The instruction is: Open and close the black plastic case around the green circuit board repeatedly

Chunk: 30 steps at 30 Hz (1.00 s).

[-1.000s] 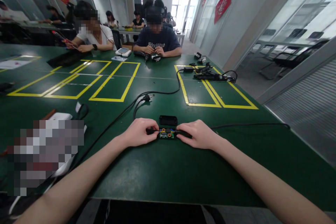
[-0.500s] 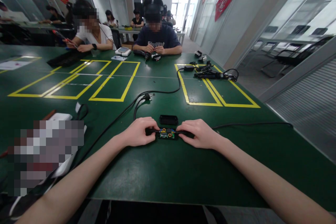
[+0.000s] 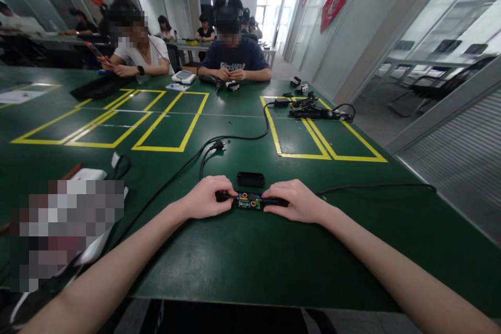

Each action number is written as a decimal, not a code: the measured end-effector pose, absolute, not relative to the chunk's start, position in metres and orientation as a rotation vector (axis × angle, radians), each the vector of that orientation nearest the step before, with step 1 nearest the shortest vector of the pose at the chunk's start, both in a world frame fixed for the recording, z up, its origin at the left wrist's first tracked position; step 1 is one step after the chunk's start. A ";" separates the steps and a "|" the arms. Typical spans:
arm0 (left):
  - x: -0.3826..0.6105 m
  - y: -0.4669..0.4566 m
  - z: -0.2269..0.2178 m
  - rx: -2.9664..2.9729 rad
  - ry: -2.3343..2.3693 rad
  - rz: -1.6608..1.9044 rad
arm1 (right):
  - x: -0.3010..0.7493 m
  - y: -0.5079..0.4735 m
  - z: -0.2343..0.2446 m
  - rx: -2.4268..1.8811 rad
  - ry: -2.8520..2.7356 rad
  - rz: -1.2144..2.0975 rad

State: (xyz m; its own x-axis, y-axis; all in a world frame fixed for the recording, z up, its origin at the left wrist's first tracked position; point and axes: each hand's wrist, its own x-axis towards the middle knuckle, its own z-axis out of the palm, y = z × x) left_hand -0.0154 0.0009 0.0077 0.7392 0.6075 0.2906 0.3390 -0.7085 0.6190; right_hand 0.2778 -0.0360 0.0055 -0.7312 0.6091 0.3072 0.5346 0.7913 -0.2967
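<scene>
A small circuit board (image 3: 249,202) with copper-coloured ring coils sits in a shallow black case half on the green table. My left hand (image 3: 211,197) is closed around the black cable at the board's left end, thumb and fingers pinching it. At the other end my right hand (image 3: 293,200) grips another black cable (image 3: 376,186), which runs off to the right across the table. Just beyond the board lies an empty black case cover (image 3: 251,179), its hollow side up. Fingers hide part of both cable ends.
A black power plug (image 3: 219,144) and a long cable (image 3: 172,173) lie ahead and left. Yellow tape outlines (image 3: 159,148) mark the green table (image 3: 219,266). Black adapters and cables (image 3: 313,110) are piled at far right. Two people sit opposite; a blurred pile (image 3: 70,224) lies left.
Both hands keep their hold on the cables, with only slight finger shifts at the board. Across the table, the person in white has moved the red-handled item slightly.
</scene>
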 end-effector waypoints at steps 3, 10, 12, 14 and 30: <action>-0.015 0.001 0.008 2.416 0.690 0.646 | 0.278 -0.036 0.005 -0.848 -2.607 0.229; -0.015 -0.001 0.009 2.440 0.711 0.616 | 0.275 -0.039 0.014 -0.838 -2.706 0.122; -0.014 -0.002 0.011 2.496 0.715 0.595 | 0.272 -0.041 0.020 -0.858 -2.749 0.094; -0.013 -0.003 0.012 2.558 0.711 0.586 | 0.271 -0.043 0.025 -0.882 -2.762 0.122; -0.006 -0.001 0.001 2.483 1.069 0.751 | 0.266 -0.026 -0.007 -1.498 -2.180 0.341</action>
State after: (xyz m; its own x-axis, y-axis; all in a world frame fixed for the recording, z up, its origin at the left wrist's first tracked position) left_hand -0.0057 -0.0011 0.0014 0.5785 0.7438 0.3347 0.5676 -0.6618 0.4897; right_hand 0.2664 -0.0260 -0.0070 -0.2930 0.9261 0.2378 0.8091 0.3726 -0.4545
